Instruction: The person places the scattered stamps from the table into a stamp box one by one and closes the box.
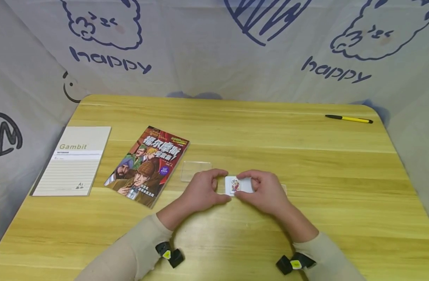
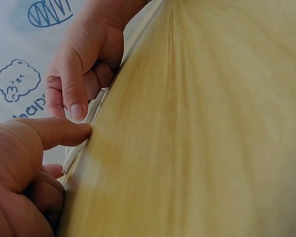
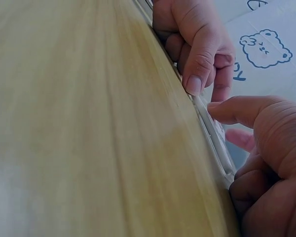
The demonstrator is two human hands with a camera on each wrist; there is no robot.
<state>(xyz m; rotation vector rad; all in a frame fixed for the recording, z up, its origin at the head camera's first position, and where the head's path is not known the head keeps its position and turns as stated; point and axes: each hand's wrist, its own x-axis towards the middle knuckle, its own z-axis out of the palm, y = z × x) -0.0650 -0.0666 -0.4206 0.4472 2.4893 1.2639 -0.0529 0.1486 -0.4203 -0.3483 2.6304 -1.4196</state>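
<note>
A small white stack of playing cards (image 1: pixel 229 186), a colourful figure on its top card, lies between my hands at the table's middle. It sits in or on a clear plastic case (image 1: pixel 220 189); which one is hard to tell. My left hand (image 1: pixel 203 189) grips the left part of the case, thumb on the near side and forefinger on the far side. With thumb and forefinger, my right hand (image 1: pixel 267 191) pinches the cards across their long sides. Both wrist views show the case edge-on, low on the tabletop, with the other fingers curled under.
A clear plastic lid (image 1: pixel 196 170) lies just behind my left hand. Left of it are a comic-style book (image 1: pixel 147 168) and a pale notebook (image 1: pixel 72 160). A yellow and black pen (image 1: pixel 349 119) rests near the far right corner. Patterned cloth (image 1: pixel 200 58) hangs behind the table.
</note>
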